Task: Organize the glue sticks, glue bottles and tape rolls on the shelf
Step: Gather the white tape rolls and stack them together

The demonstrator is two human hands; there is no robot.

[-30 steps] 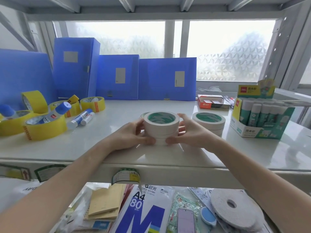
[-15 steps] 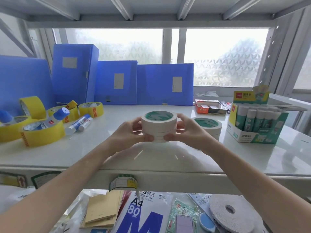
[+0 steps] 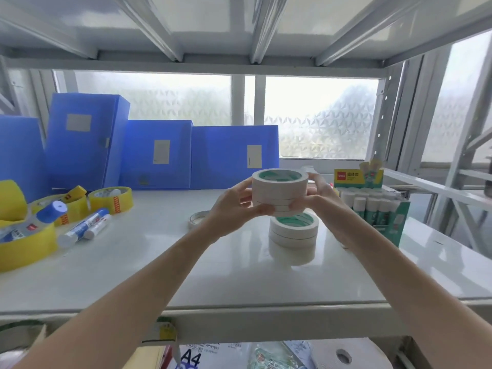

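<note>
A glossy white shelf [image 3: 165, 267] stands before a frosted window [image 3: 319, 115], with blue file boxes [image 3: 157, 153] along its far edge. The left hand [image 3: 234, 206] and right hand [image 3: 318, 199] each grip a stack of white tape rolls [image 3: 279, 191], holes facing up, raised above a second stack [image 3: 292, 231] resting right of centre.

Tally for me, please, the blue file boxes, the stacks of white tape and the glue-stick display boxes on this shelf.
Blue file boxes: 4
White tape stacks: 2, namely the held stack and the resting stack
Glue-stick display box: 1
Total: 7
</note>
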